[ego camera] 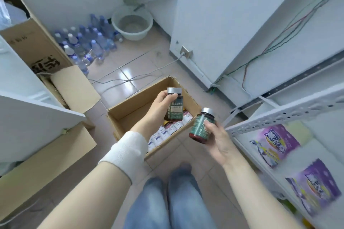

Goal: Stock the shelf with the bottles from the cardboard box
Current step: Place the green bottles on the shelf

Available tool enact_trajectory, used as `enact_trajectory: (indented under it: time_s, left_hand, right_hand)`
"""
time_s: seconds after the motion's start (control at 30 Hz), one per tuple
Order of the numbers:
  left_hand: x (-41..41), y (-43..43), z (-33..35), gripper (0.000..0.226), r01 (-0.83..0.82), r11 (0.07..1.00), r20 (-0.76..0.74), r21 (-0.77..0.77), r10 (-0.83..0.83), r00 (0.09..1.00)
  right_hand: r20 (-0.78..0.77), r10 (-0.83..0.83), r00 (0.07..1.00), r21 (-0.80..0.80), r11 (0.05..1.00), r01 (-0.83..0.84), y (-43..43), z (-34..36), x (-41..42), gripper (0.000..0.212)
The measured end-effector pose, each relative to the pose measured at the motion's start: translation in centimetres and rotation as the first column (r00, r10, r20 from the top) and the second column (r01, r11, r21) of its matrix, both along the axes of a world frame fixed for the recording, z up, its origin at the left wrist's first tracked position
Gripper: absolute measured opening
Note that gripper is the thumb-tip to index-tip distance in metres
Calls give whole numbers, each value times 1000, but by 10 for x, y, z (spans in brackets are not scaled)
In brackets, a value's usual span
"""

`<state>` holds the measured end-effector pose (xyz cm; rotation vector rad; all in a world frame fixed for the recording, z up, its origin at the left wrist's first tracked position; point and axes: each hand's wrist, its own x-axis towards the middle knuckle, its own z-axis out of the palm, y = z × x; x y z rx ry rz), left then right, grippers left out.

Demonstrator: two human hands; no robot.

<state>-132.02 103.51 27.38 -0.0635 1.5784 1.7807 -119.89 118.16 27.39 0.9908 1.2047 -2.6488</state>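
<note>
Left hand (158, 107) is gripping the upper bottle (175, 112), fingers curled round it. Right hand (219, 139) is cupping the lower bottle (200, 129) with loosely curled fingers, risking a drop before the shelf (279, 115) at three o'clock.

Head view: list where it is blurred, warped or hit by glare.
Head view, right edge: the purple packets on the shelf are smeared with blur; head view, sides: the white wall has edges that tilt and bow from the wide lens; head view, centre: glare whitens a floor tile beyond the cardboard box, while the left bottle and right bottle look sharpest.
</note>
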Motion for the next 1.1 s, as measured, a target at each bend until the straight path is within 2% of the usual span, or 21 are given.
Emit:
enact_trajectory:
  time_s: [0.1, 0.17, 0.23, 0.37, 0.5, 0.67, 0.83, 0.97, 1.1]
  left_hand:
    - [27, 25, 36, 19, 103, 993, -36, 59, -101, 994]
    - [49, 48, 60, 11, 162, 978, -47, 133, -157, 986]
    - [77, 73, 84, 13, 238, 958, -101, 162, -224, 969]
    - [147, 121, 134, 21, 417, 886, -226, 204, -371, 900]
    - [245, 172, 174, 15, 542, 810, -323, 225, -463, 826]
    - [399, 233, 217, 13, 660, 701, -413, 270, -535, 737]
    - [541, 291, 256, 16, 776, 549, -488, 311, -608, 626]
    - [627, 333, 279, 20, 857, 431, -541, 284, -665, 514]
    - [692, 382, 296, 26, 895, 357, -585, 267, -678, 445]
  right_hand:
    - [-42, -150, 988, -3, 989, 150, 6, 28, 46, 36]
    - [-60, -235, 970, 32, 971, 237, 16, 47, 79, 39]
    - [-82, -293, 953, 80, 951, 299, 27, 66, 114, 40]
    - [-152, -389, 909, 121, 905, 407, 42, 100, 203, 32]
    - [-182, -446, 876, 213, 852, 478, 56, 128, 309, 40]
    - [-246, -545, 802, 314, 738, 598, 80, 164, 460, 44]
    - [-318, -642, 698, 354, 602, 715, 108, 197, 594, 39]
    - [-348, -699, 624, 379, 504, 776, 134, 216, 676, 34]
    - [-393, -738, 548, 380, 413, 828, 175, 233, 740, 44]
